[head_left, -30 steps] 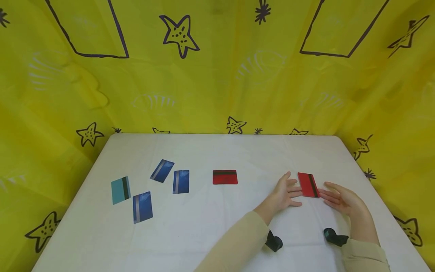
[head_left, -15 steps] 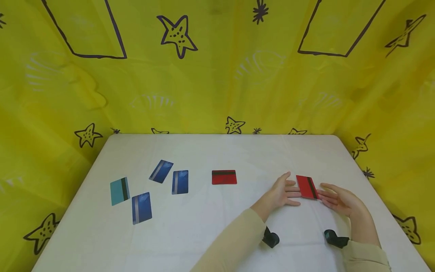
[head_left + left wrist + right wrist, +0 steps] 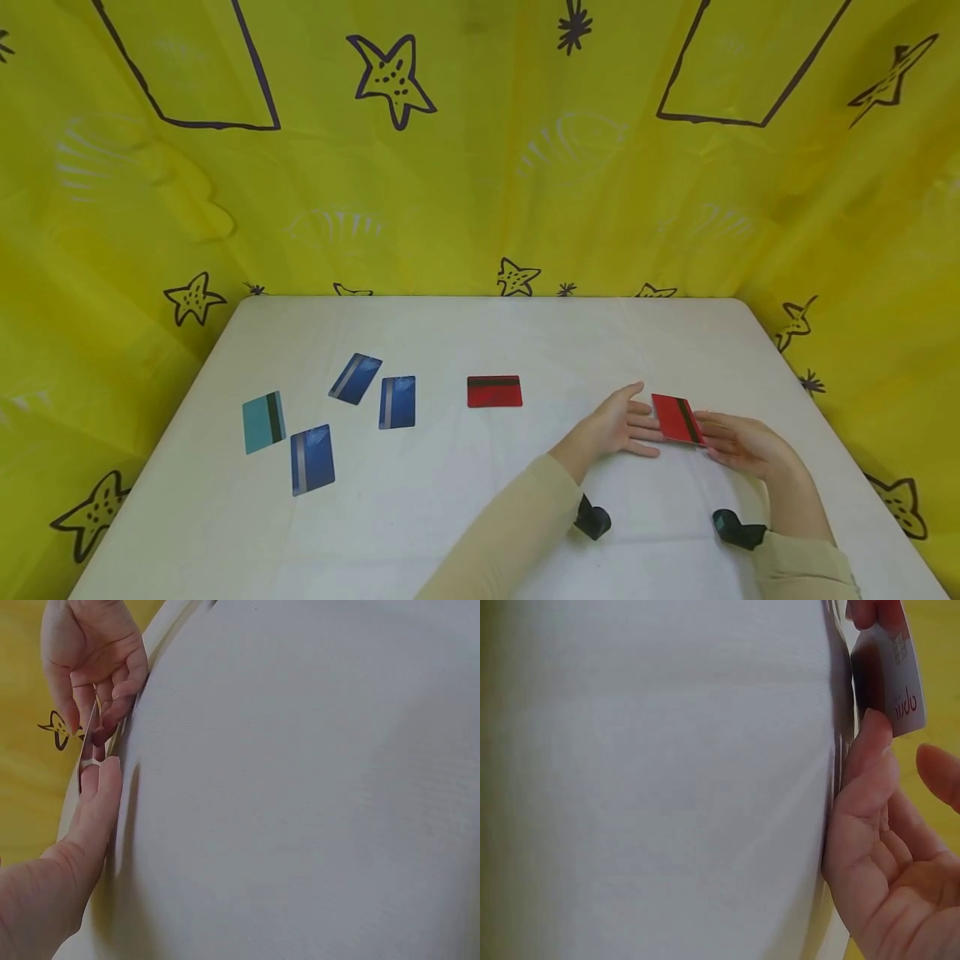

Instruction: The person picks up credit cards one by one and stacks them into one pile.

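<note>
Red card (image 3: 673,418), 1 pc., btwn L hand (image 3: 617,425) & R hand (image 3: 752,446), resting on both; hands apart, unclamped. Step: prob. two-handed lift. Next: likely needs level, even support.

The desk (image 3: 420,525) is white; on its left, a dark-striped teal card (image 3: 258,423) and three silver-striped blue cards (image 3: 317,460); at its middle, a dark-striped red card (image 3: 495,396); over its right, another red card (image 3: 671,417), likewise striped; behind it, yellow curtain (image 3: 450,192).
</note>
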The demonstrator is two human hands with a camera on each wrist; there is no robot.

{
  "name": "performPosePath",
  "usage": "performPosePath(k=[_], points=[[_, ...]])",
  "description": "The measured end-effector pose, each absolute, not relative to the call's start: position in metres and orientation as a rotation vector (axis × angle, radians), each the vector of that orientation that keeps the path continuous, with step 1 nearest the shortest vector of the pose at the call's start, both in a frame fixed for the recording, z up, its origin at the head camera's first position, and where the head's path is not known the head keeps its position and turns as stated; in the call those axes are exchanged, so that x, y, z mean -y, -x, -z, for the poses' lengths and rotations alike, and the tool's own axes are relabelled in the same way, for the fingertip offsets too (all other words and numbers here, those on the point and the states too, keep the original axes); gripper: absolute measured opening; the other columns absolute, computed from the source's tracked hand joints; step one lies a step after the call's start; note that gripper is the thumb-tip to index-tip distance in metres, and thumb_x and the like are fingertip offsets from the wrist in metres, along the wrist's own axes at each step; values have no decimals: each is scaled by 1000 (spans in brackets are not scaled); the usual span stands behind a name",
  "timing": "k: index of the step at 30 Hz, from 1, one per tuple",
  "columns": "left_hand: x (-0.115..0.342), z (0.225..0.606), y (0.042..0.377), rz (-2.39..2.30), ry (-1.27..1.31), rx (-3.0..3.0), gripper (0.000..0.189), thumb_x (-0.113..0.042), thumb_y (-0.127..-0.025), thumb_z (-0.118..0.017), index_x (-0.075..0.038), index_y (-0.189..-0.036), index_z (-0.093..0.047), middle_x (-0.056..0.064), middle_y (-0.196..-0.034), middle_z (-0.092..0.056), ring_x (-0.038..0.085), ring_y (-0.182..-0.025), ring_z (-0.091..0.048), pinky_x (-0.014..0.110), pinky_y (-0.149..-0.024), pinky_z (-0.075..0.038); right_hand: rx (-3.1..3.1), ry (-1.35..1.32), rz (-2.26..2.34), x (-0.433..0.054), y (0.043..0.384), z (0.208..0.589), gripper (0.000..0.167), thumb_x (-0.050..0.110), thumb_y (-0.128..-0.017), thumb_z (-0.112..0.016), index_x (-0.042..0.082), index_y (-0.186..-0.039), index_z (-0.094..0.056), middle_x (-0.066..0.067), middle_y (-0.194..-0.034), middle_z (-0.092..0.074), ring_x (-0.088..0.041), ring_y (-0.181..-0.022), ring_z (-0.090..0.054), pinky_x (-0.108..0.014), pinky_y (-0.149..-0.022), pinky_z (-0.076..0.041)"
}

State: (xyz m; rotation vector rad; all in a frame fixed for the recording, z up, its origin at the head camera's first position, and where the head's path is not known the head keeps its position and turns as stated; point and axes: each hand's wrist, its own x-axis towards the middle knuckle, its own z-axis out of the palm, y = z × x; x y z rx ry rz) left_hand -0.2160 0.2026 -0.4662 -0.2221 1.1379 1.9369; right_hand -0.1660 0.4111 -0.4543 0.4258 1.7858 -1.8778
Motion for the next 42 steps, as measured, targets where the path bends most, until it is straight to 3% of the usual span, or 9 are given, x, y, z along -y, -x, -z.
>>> performPosePath(k=[7,14,23,30,42], points=[[-198,467,216,-1897,199,-1151,59,-39,-93,-46,10,-126,-43,27,-117,-53,44,-107,-53,60,-92,-40,-1818,-479,1862,-403,166,452,21,18,-91,-57,30,-80,-70,12,-85,-65,-4,-74,-61,-17,-67,-52],[-197,471,215,-1891,139,-1218,49,-29,-93,-50,9,-124,-47,24,-107,-60,44,-102,-57,57,-88,-44,-1826,-490,1872,-396,167,450,23,12,-89,-59,31,-81,-68,11,-84,-65,-3,-71,-60,-15,-63,-51],[-193,470,213,-1957,152,-1396,20,-16,-87,-60,2,-96,-63,19,-84,-68,39,-80,-66,49,-70,-54,-1911,-528,1826,-381,170,445,22,16,-87,-62,35,-79,-68,14,-81,-65,-2,-68,-58,-14,-57,-48],[-188,469,213,-2026,225,-1517,20,-4,-81,-67,1,-100,-65,14,-77,-67,37,-73,-66,47,-62,-55,-1942,-530,1806,-368,175,441,15,20,-85,-64,34,-81,-69,12,-78,-65,-4,-64,-57,-15,-56,-48],[-175,474,217,-2044,232,-1563,16,5,-77,-66,0,-92,-64,13,-75,-67,37,-71,-67,44,-57,-56,-1922,-509,1849,-353,177,438,17,18,-85,-64,34,-80,-69,9,-75,-67,-6,-63,-61,-17,-60,-52]])
